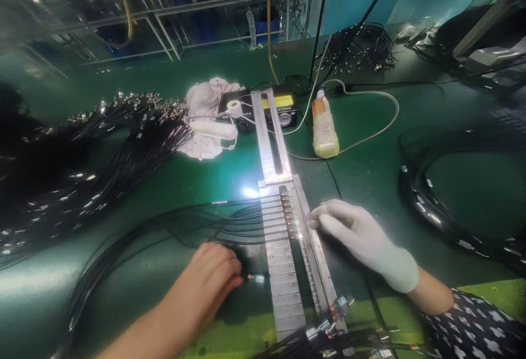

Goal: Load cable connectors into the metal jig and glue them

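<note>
My bare left hand [217,271] is closed in a pinch on a thin black cable, whose metal connector end [257,279] sticks out to the right of the fingertips. Just right of that connector lies a long slotted metal jig [283,288]. Several black cables [242,226] lie side by side across its upper slots, with their stripped, coppery ends [291,214] over the central groove. My right hand [355,230], in a white glove, has thumb and fingers brought together at the jig's right edge. Whatever may be between those fingertips cannot be made out.
A large bundle of black cables [94,156] covers the left side, with cable coils [427,194] at the right. Behind the jig are a black control box [246,108], a wrapped bottle [325,129] and a white cloth [203,148]. More connectors [320,330] lie at the front.
</note>
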`<state>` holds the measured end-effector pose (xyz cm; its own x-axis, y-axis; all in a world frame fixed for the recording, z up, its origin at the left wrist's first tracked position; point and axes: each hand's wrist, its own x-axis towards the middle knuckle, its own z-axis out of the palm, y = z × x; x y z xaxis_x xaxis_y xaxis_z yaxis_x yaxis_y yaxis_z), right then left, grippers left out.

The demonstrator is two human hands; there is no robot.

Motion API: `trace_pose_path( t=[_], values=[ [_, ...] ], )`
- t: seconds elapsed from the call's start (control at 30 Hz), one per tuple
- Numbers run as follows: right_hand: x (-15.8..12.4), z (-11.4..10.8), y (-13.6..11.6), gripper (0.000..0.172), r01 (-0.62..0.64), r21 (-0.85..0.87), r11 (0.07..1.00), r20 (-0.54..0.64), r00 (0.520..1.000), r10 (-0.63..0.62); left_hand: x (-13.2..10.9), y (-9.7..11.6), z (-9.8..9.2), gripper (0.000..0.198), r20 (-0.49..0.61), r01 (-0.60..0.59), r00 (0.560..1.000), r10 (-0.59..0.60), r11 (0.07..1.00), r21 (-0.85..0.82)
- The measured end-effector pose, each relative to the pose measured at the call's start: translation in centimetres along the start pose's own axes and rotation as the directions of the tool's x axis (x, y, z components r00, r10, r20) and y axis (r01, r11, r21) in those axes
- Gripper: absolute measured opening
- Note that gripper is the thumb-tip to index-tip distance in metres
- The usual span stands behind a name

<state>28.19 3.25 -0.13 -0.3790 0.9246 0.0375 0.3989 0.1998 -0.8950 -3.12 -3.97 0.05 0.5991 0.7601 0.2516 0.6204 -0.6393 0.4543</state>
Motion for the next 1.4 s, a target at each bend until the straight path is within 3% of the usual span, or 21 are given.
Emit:
trace_pose_path(
  t=[0.13, 0.37, 0.63, 0.9, 1.1, 1.4],
  values=[
    [0.0, 0.0, 0.0, 0.031, 0.019, 0.004, 1.000, 0.014, 1.000, -0.019, 1.9, 1.3, 1.2, 0.019, -0.109, -0.012, 0.994, 0.008, 0.999, -0.037],
    [0.0, 0.0, 0.2, 0.028, 0.047, 0.032, 0.998, 0.012, 0.999, -0.048, 4.0, 1.3, 1.9, 0.030, -0.035, -0.066, 0.997, 0.065, 0.997, -0.042],
    [0.0, -0.1, 0.2, 0.022, 0.031, 0.066, 0.997, 0.029, 0.999, -0.033, 5.8, 1.0, 2.9, 0.025, -0.015, -0.123, 0.992, 0.124, 0.991, 0.059],
    [0.1, -0.1, 0.2, 0.023, 0.022, 0.048, 0.999, 0.021, 1.000, -0.023, 6.2, 0.9, 2.2, 0.026, 0.074, -0.177, 0.983, 0.168, 0.975, 0.137],
    [0.2, -0.2, -0.1, 0.022, 0.027, 0.052, 0.998, 0.019, 0.999, -0.028, 6.0, 1.2, 2.4, 0.033, 0.069, -0.309, 0.951, 0.301, 0.920, 0.242],
    [0.3, -0.1, -0.1, 0.022, 0.024, 0.053, 0.998, 0.018, 1.000, -0.025, 6.2, 1.1, 2.7, 0.030, 0.056, -0.254, 0.967, 0.248, 0.954, 0.157]
  ],
)
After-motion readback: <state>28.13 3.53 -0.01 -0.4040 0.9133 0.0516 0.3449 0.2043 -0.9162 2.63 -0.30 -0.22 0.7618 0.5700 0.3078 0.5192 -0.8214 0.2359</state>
